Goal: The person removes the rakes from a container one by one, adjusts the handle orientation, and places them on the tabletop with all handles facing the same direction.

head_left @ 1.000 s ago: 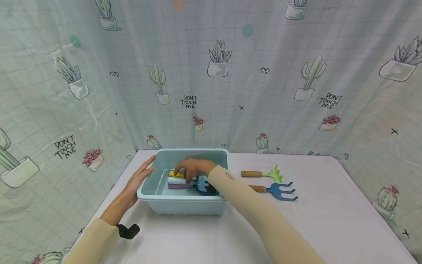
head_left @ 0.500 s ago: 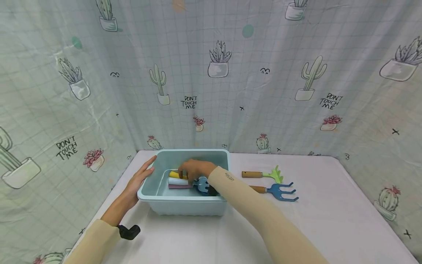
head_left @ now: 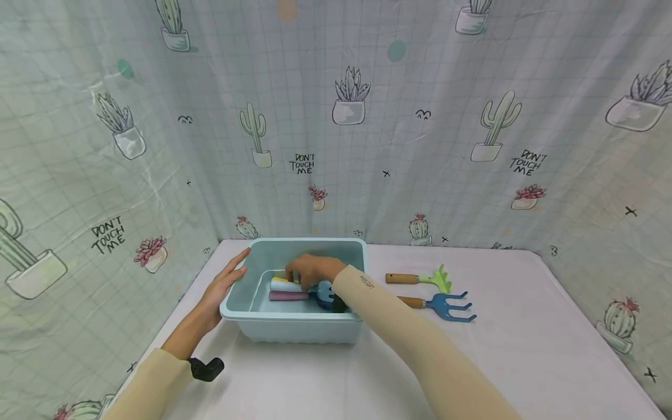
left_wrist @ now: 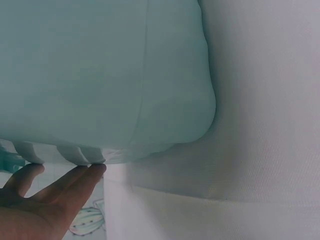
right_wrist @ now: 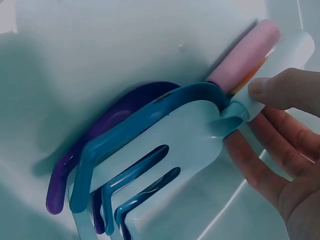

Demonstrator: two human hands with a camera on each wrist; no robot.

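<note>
White table [head_left: 514, 350], pale blue tub [head_left: 294, 315], both hands busy!
The tub sits around seven o'clock in the head view. At its nine o'clock edge rests the left hand [head_left: 220, 289], fingers spread straight against the side; inside, the right hand [head_left: 312, 270] pinches a pale blue slotted tool [right_wrist: 200, 125] by its handle, thumb on top. Out at the tub's three o'clock lies a blue three-pronged fork [head_left: 441, 304], with a green rake [head_left: 440, 279] near it at eleven. Within, a pink handle [right_wrist: 247, 52] lies at the pinched handle's six o'clock, a yellow sliver [head_left: 279, 279] at twelve.
</note>
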